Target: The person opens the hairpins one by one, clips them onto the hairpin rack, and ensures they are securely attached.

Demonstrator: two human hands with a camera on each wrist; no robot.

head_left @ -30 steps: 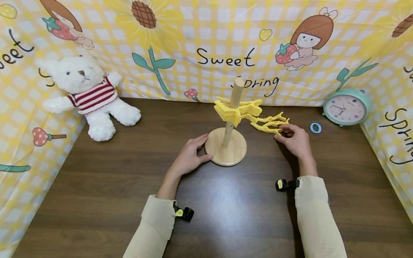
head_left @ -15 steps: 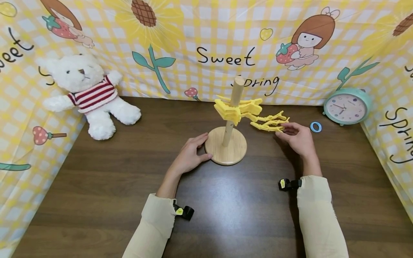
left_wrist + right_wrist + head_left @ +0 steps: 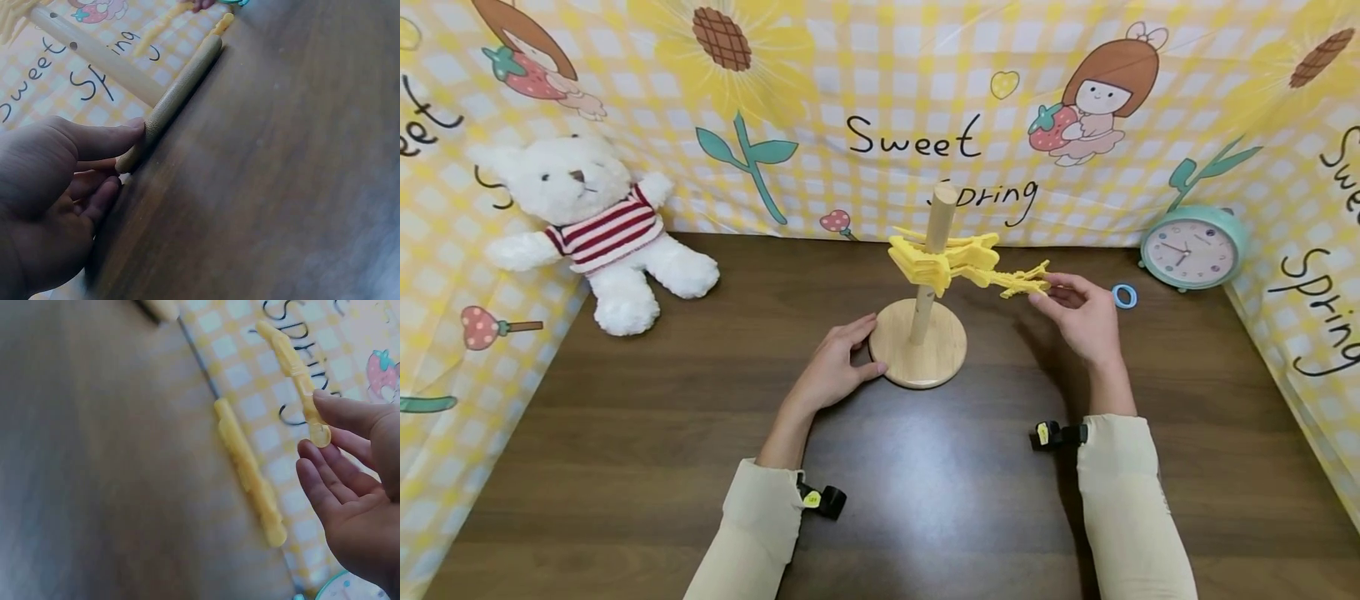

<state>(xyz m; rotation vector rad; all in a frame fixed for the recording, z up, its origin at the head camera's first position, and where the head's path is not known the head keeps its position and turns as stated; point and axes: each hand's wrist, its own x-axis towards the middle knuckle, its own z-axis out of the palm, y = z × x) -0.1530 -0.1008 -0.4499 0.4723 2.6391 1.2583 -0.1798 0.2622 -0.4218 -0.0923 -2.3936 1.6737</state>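
A round wooden base (image 3: 951, 354) with an upright wooden post (image 3: 941, 221) stands mid-table. Flat yellow branch-shaped pieces (image 3: 928, 268) are fitted around the post's middle. My left hand (image 3: 831, 367) grips the base's left edge, the thumb on its rim (image 3: 156, 115) and the fingers around the side. To the right of the post, my right hand (image 3: 1082, 321) pinches one end of a knobbly yellow branch piece (image 3: 297, 365) between thumb and fingertips, raised off the table. A second yellow branch piece (image 3: 250, 478) lies on the table below it.
A small blue ring (image 3: 1124, 296) lies just right of my right hand. A mint-green alarm clock (image 3: 1191, 248) stands at the back right. At the back left sits a white teddy bear (image 3: 613, 233) in a striped shirt. A checked cloth (image 3: 760, 225) hangs behind.
My right hand has lifted the yellow branch piece from the table and moved slightly left, towards the post. My left hand stays on the base. The head view has shifted slightly.
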